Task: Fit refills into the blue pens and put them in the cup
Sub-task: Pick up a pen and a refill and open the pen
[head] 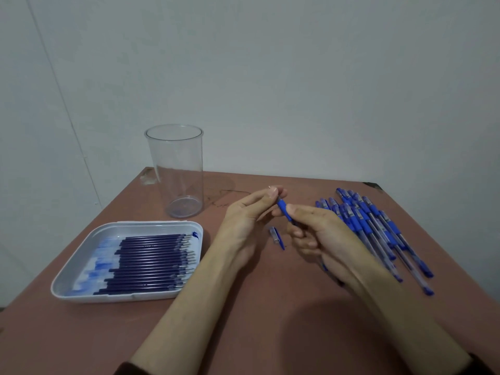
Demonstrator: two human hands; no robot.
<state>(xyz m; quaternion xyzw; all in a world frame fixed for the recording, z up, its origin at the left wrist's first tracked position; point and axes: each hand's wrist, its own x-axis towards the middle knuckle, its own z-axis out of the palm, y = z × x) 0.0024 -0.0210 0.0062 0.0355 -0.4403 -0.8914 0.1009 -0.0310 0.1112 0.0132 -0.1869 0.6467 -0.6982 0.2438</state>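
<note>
In the head view, the clear cup (176, 171) stands upright at the far side of the table (243, 334), and no pen stands in it yet. To the right of the cup and nearer the person, both hands hold one blue pen (283, 209) above the table. The left hand (249, 212) pinches the pen's upper end between thumb and fingertips. The right hand (319, 234) has its fingers curled round the barrel, the thumb against the blue rubber sleeve. A loose cap (276, 236) lies on the table just below the hands.

Directly in front of the cup, a white tray (62, 285) holds the dark refills (154, 261) side by side. Well to the cup's right lies the pile of pens (378, 231).

The pen is probably light and stiff, with a smooth, slippery barrel, so the rubber sleeve looks like the surest hold. The refills look thin and bendable. Blue stains in the tray suggest ink may smear, so gripping them mid-shaft seems wise.
</note>
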